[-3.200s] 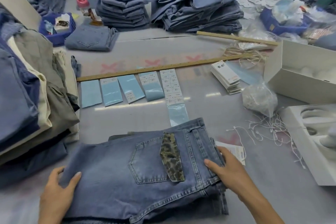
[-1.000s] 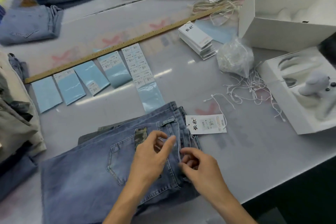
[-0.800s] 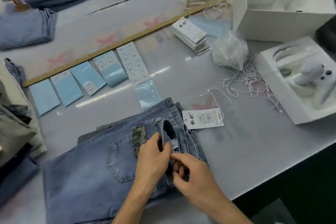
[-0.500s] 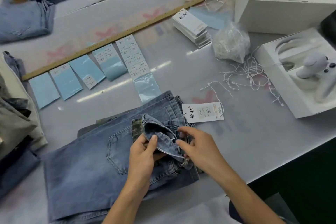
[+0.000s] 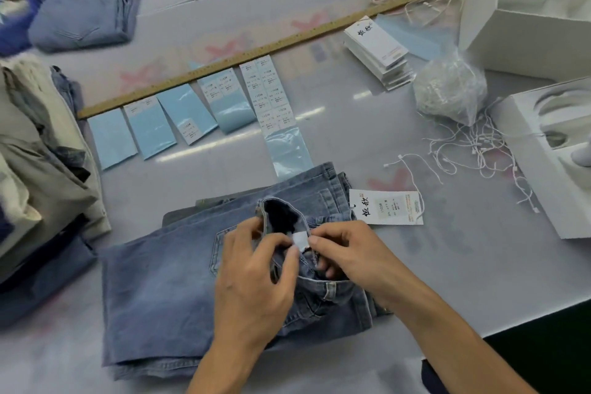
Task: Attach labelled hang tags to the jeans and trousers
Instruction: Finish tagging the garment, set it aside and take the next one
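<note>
A folded pair of blue jeans (image 5: pixel 166 291) lies on the table in front of me. Its waistband (image 5: pixel 281 217) is turned up and open, showing the dark inside. My left hand (image 5: pixel 256 278) pinches the waistband from the left. My right hand (image 5: pixel 345 249) pinches a small white sewn-in label (image 5: pixel 300 239) at the band's inner edge. A white labelled hang tag (image 5: pixel 387 207) with a string lies on the table just right of the jeans, touched by neither hand.
Blue sticker sheets (image 5: pixel 192 115) lie along a wooden ruler (image 5: pixel 224 64). A stack of hang tags (image 5: pixel 379 53), a bag of strings (image 5: pixel 449 89), loose strings (image 5: pixel 473 150) and white boxes (image 5: pixel 527 19) sit right. Folded trousers (image 5: pixel 35 150) pile left; the table edge (image 5: pixel 499 328) runs near right.
The waistband has been folded further open between both hands. My right hand's fingers have closed on the small white inner label. The view has moved in closer over the jeans.
</note>
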Demonstrator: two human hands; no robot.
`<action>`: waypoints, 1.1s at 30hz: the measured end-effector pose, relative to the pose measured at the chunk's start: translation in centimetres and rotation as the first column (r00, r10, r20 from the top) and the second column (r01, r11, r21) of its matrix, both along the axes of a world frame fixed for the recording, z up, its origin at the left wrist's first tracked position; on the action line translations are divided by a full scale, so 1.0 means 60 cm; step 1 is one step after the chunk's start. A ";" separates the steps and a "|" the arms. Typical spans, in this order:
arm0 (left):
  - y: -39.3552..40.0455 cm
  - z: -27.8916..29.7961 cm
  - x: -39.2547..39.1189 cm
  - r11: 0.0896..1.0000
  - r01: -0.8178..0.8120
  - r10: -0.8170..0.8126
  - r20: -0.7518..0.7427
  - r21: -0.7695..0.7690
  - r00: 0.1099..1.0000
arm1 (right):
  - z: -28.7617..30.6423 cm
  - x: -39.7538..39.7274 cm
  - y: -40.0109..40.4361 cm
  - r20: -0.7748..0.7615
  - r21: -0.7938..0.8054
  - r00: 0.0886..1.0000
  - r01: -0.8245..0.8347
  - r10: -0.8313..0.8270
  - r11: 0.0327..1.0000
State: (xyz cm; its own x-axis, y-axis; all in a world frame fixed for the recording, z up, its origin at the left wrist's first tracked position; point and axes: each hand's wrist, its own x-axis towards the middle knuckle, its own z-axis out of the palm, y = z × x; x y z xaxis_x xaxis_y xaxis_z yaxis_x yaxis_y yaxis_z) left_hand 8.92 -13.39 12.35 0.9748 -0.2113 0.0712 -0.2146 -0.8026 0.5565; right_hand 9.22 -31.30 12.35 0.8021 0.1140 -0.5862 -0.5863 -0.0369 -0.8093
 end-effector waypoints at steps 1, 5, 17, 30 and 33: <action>0.005 0.006 -0.001 1.000 0.000 0.001 -0.064 0.015 0.998 | 0.005 0.001 0.003 -0.007 0.015 1.000 0.001 0.000 1.000; 0.029 0.027 0.006 0.995 0.091 -0.081 -0.233 0.035 0.969 | 0.023 0.005 0.013 -0.014 0.032 0.998 -0.056 0.057 0.998; 0.044 0.051 0.001 0.941 -0.136 0.136 -0.023 -0.310 0.990 | 0.069 0.026 0.037 0.083 -0.144 0.988 -0.118 0.131 0.983; 0.056 0.038 0.005 0.900 -0.167 0.047 -0.292 -0.403 0.955 | 0.066 0.023 0.055 0.066 -0.099 0.991 -0.112 0.119 0.989; 0.062 0.038 0.019 0.967 -0.004 -0.039 -0.167 -0.253 0.985 | 0.065 0.021 0.056 0.067 -0.087 0.991 -0.108 0.114 0.990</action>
State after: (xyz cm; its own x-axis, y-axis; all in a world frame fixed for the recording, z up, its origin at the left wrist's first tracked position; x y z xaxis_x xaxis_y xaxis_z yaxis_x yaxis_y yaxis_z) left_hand 10.04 -9.68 14.66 0.9735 -0.2247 -0.0412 -0.1126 -0.6288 0.7694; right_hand 10.48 -27.96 16.27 0.8273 0.1575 -0.5393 -0.5158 -0.1676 -0.8402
